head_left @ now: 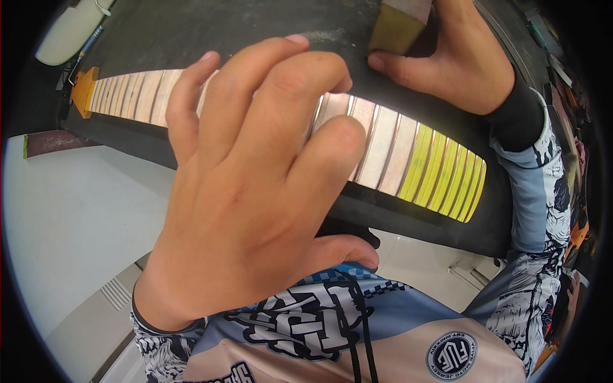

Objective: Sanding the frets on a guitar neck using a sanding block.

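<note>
A guitar neck (383,137) lies across the dark work surface, fretboard up, with metal frets along it. Pale tape strips cover most of the wood between the frets, and yellow-green strips cover the wide right end. Its orange-brown headstock end (83,92) is at the left. My left hand (249,153) is over the middle of the neck, fingers apart and bent, thumb held out; whether the fingertips touch it is hidden. Beyond the neck, at the upper right, my right hand (463,60) grips a grey and yellowish-brown block (399,29), cut off by the frame's edge.
The black work surface (306,38) carries pale dust smears. A whitish rounded object (70,32) and a blue-handled tool (92,39) are at the upper left. Pale floor (415,255) shows below the near edge, and assorted items (575,127) crowd the right rim.
</note>
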The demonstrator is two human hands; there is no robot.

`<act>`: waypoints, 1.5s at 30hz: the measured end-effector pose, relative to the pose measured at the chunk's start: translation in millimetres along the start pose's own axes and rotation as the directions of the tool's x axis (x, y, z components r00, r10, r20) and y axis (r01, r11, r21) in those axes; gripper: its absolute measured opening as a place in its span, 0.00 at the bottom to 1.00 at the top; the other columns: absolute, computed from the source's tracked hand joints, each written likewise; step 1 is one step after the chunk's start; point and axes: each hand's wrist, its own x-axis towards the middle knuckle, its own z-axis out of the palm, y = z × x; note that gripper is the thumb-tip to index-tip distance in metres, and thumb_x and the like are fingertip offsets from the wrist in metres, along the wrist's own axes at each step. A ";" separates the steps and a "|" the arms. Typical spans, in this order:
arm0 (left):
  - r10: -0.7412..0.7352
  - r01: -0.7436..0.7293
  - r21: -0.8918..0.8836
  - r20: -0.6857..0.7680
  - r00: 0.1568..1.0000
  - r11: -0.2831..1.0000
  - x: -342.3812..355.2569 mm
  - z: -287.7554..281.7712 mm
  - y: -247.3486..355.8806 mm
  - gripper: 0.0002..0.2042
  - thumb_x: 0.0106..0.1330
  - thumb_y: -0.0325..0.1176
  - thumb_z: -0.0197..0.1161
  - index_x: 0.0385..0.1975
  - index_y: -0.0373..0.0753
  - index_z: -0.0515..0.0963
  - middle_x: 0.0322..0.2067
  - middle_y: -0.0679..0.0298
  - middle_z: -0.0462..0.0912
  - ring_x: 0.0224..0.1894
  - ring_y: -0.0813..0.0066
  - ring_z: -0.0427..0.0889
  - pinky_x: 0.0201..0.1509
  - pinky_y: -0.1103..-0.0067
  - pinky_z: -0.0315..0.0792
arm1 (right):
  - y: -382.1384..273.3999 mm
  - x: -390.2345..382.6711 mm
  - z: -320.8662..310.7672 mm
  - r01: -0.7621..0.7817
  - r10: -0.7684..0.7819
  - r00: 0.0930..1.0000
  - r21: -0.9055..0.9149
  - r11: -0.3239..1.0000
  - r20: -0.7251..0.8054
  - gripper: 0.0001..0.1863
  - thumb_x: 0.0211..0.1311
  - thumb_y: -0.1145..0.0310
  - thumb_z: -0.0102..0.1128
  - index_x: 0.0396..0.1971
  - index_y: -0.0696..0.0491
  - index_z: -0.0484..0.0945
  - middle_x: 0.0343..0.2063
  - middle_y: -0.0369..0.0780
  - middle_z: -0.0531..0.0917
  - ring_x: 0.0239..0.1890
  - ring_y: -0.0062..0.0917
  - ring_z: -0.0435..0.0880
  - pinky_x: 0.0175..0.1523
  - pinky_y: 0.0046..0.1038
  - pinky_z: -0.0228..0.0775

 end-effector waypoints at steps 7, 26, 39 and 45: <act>-0.066 0.063 0.045 0.062 0.996 0.997 -6.3 -8.7 8.9 0.39 0.37 0.70 0.74 0.39 0.42 0.76 0.57 0.53 0.73 0.66 0.42 0.67 0.68 0.54 0.55 | -0.7 2.1 0.5 -0.006 0.006 1.000 -0.023 1.000 0.002 0.45 0.43 0.62 0.82 0.60 0.54 0.64 0.54 0.50 0.64 0.64 0.46 0.64 0.62 0.39 0.67; 0.012 -0.012 0.036 -0.002 1.000 0.999 12.8 -0.8 -6.3 0.41 0.38 0.71 0.73 0.42 0.40 0.77 0.56 0.52 0.74 0.66 0.44 0.69 0.67 0.55 0.57 | -2.1 3.5 -1.7 0.024 -0.024 1.000 0.005 1.000 -0.014 0.45 0.42 0.61 0.81 0.60 0.54 0.64 0.54 0.49 0.67 0.65 0.47 0.60 0.65 0.43 0.63; 0.028 -0.030 -0.005 -0.199 0.980 1.000 -14.9 5.6 -69.5 0.60 0.26 0.74 0.77 0.61 0.36 0.73 0.64 0.48 0.70 0.72 0.45 0.64 0.70 0.58 0.62 | -1.2 6.7 0.1 0.029 -0.029 1.000 -0.029 0.999 0.007 0.45 0.40 0.61 0.81 0.59 0.54 0.65 0.54 0.49 0.66 0.66 0.46 0.59 0.67 0.44 0.58; 0.227 -0.185 0.177 -0.259 0.939 0.967 -20.0 22.1 -126.8 0.60 0.29 0.78 0.73 0.61 0.36 0.74 0.61 0.50 0.74 0.69 0.45 0.68 0.70 0.56 0.63 | -16.9 9.9 9.4 -0.022 0.017 0.996 -0.054 0.998 -0.093 0.46 0.41 0.58 0.82 0.60 0.54 0.65 0.53 0.48 0.65 0.66 0.47 0.59 0.67 0.47 0.57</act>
